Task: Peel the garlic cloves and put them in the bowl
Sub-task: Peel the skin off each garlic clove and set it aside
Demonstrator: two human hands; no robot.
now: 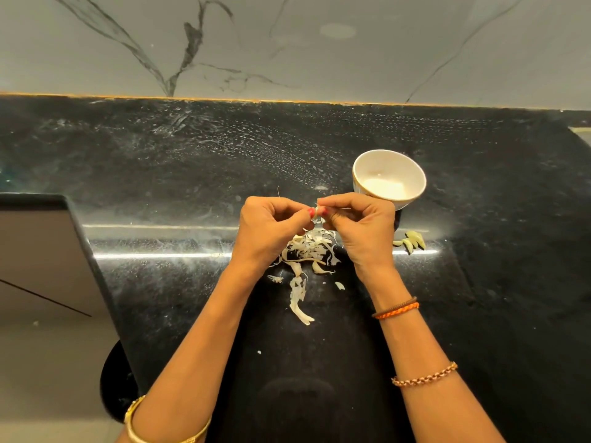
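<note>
Both hands, left hand (pixel 267 230) and right hand (pixel 363 231), pinch one garlic clove (pixel 316 212) in a narrow grip above the peel pile (pixel 311 251) on the black worktop (pixel 192 174), near the white bowl (pixel 389 179).

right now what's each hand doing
left hand: closed, pinching the garlic clove
right hand: closed, pinching the same clove

Warm indoor light, glare on a glossy black counter (pixel 160 174)

Two bright streaks of reflected light cross the polished surface; a dark head-shaped shadow sits near the bottom edge. Wide-angle bending curves the wall (pixel 319 43) line, and fine detail looks slightly soft.
</note>
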